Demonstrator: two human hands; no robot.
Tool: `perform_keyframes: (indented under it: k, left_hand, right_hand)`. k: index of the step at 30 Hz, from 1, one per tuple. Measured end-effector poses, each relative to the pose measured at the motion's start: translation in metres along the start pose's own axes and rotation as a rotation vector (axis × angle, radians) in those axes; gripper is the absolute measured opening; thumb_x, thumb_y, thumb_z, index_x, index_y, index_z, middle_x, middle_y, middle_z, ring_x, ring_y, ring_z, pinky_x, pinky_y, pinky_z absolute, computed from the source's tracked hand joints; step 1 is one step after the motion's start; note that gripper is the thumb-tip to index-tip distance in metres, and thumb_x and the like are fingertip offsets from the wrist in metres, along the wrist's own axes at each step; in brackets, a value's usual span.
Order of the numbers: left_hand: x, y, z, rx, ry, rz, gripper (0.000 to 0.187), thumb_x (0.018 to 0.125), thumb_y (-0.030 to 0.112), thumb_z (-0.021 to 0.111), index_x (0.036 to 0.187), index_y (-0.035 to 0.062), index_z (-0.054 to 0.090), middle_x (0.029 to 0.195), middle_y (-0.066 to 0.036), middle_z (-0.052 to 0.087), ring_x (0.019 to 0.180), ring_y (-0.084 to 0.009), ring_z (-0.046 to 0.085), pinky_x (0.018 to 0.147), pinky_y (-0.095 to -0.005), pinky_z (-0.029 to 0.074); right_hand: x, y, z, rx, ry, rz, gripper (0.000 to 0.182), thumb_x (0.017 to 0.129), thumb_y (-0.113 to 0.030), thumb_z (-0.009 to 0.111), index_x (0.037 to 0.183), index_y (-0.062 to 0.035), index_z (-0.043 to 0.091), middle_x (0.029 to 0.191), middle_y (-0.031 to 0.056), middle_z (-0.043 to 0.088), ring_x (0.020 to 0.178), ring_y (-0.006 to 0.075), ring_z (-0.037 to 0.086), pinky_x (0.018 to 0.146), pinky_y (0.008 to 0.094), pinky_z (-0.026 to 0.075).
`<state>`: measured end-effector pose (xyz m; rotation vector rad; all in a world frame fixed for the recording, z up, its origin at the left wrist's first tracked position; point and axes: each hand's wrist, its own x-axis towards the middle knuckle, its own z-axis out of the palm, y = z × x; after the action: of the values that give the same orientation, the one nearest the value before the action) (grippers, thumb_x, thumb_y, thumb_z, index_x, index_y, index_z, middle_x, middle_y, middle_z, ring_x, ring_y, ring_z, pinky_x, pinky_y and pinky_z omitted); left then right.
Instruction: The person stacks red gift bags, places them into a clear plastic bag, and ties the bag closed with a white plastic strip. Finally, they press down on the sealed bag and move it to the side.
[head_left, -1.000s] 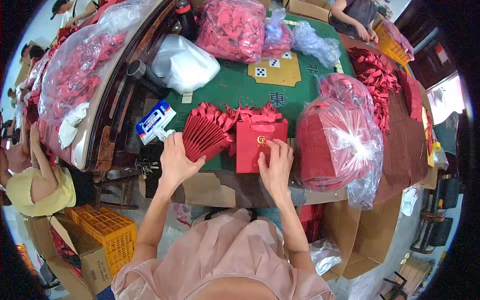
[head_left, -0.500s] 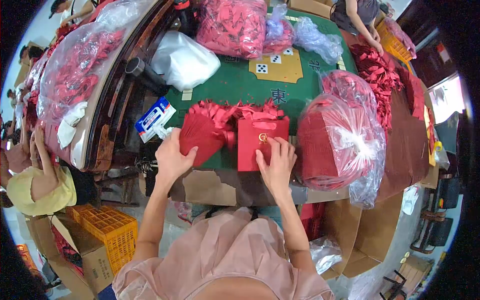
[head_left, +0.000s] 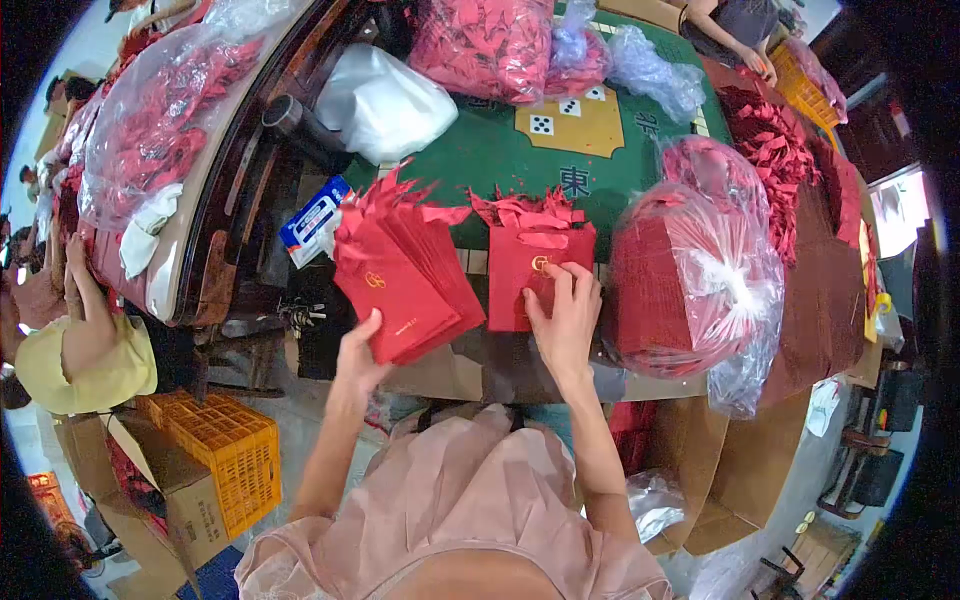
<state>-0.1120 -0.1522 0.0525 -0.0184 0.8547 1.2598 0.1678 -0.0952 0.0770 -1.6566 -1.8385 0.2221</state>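
Observation:
A fanned stack of red paper gift bags with ribbon tops is in my left hand, thumb over the lower corner and fingers beneath. Gold lettering shows on its front bag. Just right of it, another pile of red gift bags lies on the green table, red ribbons spread at its top. My right hand rests on that pile's front, fingers spread and curved over its gold logo. To the right of this hand sits a knotted clear plastic bag packed with red bags.
Behind lie a white plastic bag, a large clear bag of red ribboned pieces and a dark cylindrical cup. A blue-and-white packet lies at left. Another person's hands work at the far right. Cardboard boxes and an orange crate stand below.
My left hand has brought its stack lower and turned it, so the front bag's gold print now faces up. The right hand stays on the other pile. The whole view has shifted slightly.

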Motion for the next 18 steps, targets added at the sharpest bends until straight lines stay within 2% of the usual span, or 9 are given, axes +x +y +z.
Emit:
perform_keyframes:
  k: [2,5,8,10,13,14,15,16,18]
  left_hand:
    - [0.0,-0.015,-0.004,-0.027,0.013,0.002,0.05,0.091,0.022,0.061,0.135,0.0034,0.044,0.133,-0.013,0.054,0.122,-0.03,0.052,0.106,-0.0478,0.038]
    - [0.001,-0.031,-0.004,-0.099,-0.185,-0.048,0.048,0.094,0.026,0.056,0.135,0.0043,0.045,0.134,-0.012,0.054,0.123,-0.03,0.052,0.106,-0.0485,0.039]
    - [-0.001,-0.04,0.003,-0.146,-0.233,-0.077,0.048,0.093,0.026,0.056,0.135,0.0049,0.044,0.134,-0.012,0.054,0.123,-0.0297,0.052,0.106,-0.0485,0.038]
    - [-0.003,-0.043,0.007,-0.128,-0.162,-0.087,0.049,0.093,0.026,0.058,0.136,0.0053,0.045,0.135,-0.012,0.053,0.125,-0.0299,0.05,0.107,-0.0489,0.037]
    - [-0.002,-0.049,0.006,-0.176,-0.26,-0.101,0.052,0.091,0.027,0.06,0.136,0.0064,0.045,0.136,-0.012,0.052,0.127,-0.0299,0.049,0.108,-0.0495,0.036]
    - [-0.004,-0.052,0.005,-0.215,-0.278,-0.106,0.053,0.091,0.028,0.061,0.136,0.0069,0.045,0.137,-0.011,0.052,0.127,-0.0302,0.048,0.109,-0.0498,0.035]
    - [-0.006,-0.055,0.002,-0.254,-0.295,-0.11,0.054,0.09,0.029,0.062,0.137,0.0074,0.044,0.137,-0.011,0.051,0.128,-0.0304,0.047,0.109,-0.05,0.034]
    - [-0.008,-0.059,-0.003,-0.253,-0.293,-0.109,0.054,0.09,0.029,0.062,0.137,0.0074,0.044,0.137,-0.011,0.051,0.128,-0.0304,0.047,0.109,-0.05,0.034]
    - [-0.01,-0.068,-0.013,-0.311,-0.329,-0.138,0.058,0.089,0.032,0.063,0.138,0.0082,0.044,0.139,-0.01,0.05,0.129,-0.0307,0.045,0.111,-0.0507,0.032]
  right_hand:
    - [0.0,0.0,0.0,0.004,0.001,0.002,0.043,0.076,-0.016,0.074,0.114,-0.0085,0.055,0.116,0.013,0.049,0.105,0.0347,0.049,0.085,0.0461,0.042]
    - [-0.001,0.002,-0.003,0.013,0.013,-0.007,0.041,0.077,-0.016,0.074,0.113,-0.0088,0.055,0.116,0.0131,0.049,0.105,0.0348,0.049,0.086,0.0461,0.041]
    - [-0.001,0.0,-0.006,0.044,0.063,-0.034,0.038,0.077,-0.015,0.074,0.111,-0.0084,0.057,0.113,0.0131,0.051,0.103,0.034,0.05,0.086,0.045,0.042]
    - [-0.002,-0.003,-0.009,0.067,0.105,-0.051,0.036,0.077,-0.013,0.073,0.11,-0.0078,0.057,0.11,0.013,0.053,0.101,0.0332,0.051,0.085,0.0438,0.042]
    - [-0.015,-0.014,-0.016,0.378,0.196,-0.064,0.033,0.074,-0.004,0.072,0.104,-0.003,0.059,0.094,0.0126,0.059,0.087,0.0274,0.057,0.077,0.0358,0.047]
    - [-0.029,-0.016,-0.013,0.581,0.073,0.083,0.04,0.072,-0.004,0.074,0.108,-0.001,0.057,0.096,0.0127,0.06,0.089,0.0244,0.058,0.076,0.0341,0.048]
    - [-0.035,-0.03,-0.017,0.701,0.024,0.147,0.056,0.07,-0.009,0.077,0.118,-0.0005,0.05,0.102,0.0129,0.06,0.091,0.0228,0.059,0.078,0.0343,0.049]
    - [-0.042,-0.039,-0.018,0.739,-0.097,0.212,0.074,0.07,-0.016,0.081,0.129,-0.0009,0.039,0.109,0.0141,0.06,0.095,0.023,0.059,0.082,0.0356,0.05]
    - [-0.053,-0.056,-0.009,0.936,-0.207,0.267,0.092,0.067,-0.025,0.087,0.136,-0.0014,0.03,0.117,0.0176,0.058,0.106,0.026,0.059,0.091,0.0384,0.048]
